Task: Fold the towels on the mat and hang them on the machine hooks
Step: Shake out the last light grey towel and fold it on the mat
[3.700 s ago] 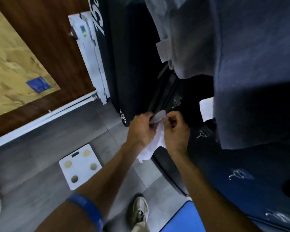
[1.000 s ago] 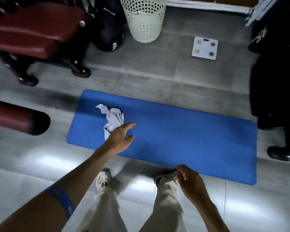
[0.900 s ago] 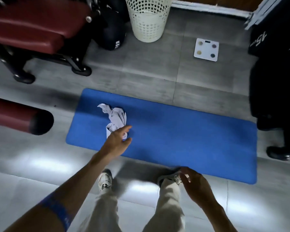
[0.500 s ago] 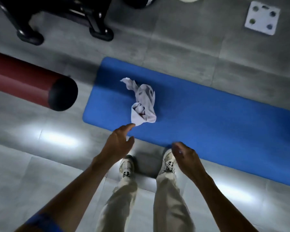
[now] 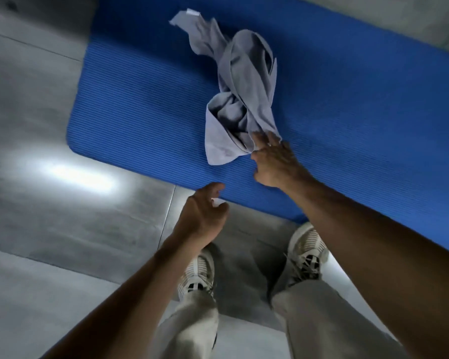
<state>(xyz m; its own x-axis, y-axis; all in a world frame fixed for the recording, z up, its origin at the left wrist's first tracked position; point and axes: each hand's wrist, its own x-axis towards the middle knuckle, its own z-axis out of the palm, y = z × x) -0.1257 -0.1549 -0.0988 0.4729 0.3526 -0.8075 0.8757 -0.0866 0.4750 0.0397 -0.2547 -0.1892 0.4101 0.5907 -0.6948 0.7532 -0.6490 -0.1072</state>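
1. A crumpled grey towel [image 5: 240,99] lies on the blue mat [image 5: 140,107], toward the mat's left end and nearer its near long edge than its far one. It is bunched and twisted, one tail trailing up toward the far edge, a flatter flap spread at the near end.

2. The right hand [image 5: 275,161] reaches out over the mat with its fingertips [image 5: 259,139] on the near end of the towel. The fingers look slightly bent and touch the cloth – whether they pinch a fold or only rest on it cannot be told.

3. The left hand [image 5: 202,213] hovers just over the mat's near long edge, above the seam between mat and floor. Its fingers are loosely curled and hold nothing; the thumb points toward the mat.

4. The mat lies on a grey tiled floor [image 5: 49,216], which shows a bright glare patch beside the mat's near-left corner.

5. Below the hands stand the person's two feet in pale sneakers [image 5: 306,255] – on the floor, just short of the mat's near edge – with light trousers [image 5: 319,320] above them.
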